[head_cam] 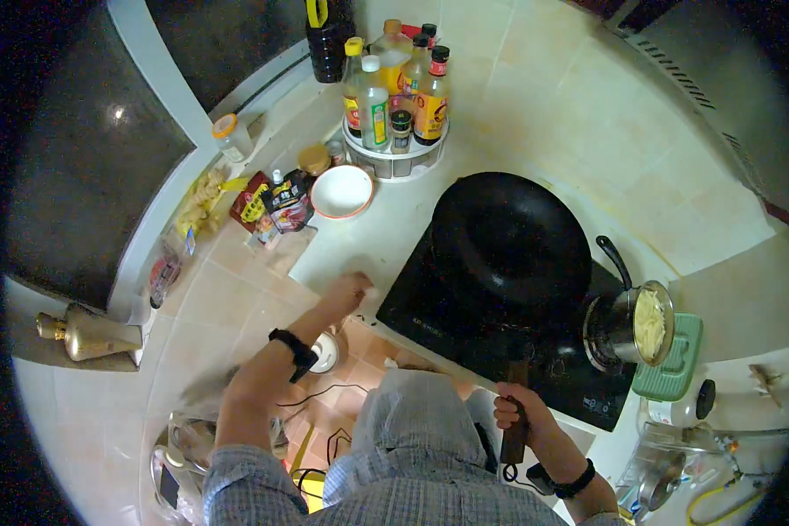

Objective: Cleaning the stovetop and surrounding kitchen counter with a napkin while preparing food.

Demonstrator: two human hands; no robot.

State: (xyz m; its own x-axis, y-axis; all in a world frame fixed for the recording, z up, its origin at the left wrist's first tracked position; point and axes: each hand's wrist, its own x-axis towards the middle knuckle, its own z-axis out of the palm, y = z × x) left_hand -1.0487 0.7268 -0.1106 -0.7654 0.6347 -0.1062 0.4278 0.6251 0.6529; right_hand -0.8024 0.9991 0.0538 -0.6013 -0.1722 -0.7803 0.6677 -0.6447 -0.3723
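A black wok (pixel 511 240) rests on the black glass cooktop (pixel 427 315), its handle (pixel 514 430) pointing back at my body. My right hand (pixel 521 411) is closed around that handle. Over the white counter's front left part, beside the cooktop's left corner, is my left hand (pixel 354 292); its fingers look bent and blurred, and whether it holds something small cannot be told. A white bowl with an orange rim (pixel 342 192) stands farther back on the counter. At the cooktop's right side sits a steel saucepan (pixel 621 325) with pale shredded food (pixel 649 325) in it.
Bottles stand on a round white rack (pixel 398 164) at the back. Sauce pouches (pixel 288 202), a lidded jar (pixel 313 159) and ginger (pixel 204 197) are at the left. A green ridged container (pixel 670 361) adjoins the saucepan. The saucepan's black handle (pixel 613 260) sticks out toward the wall.
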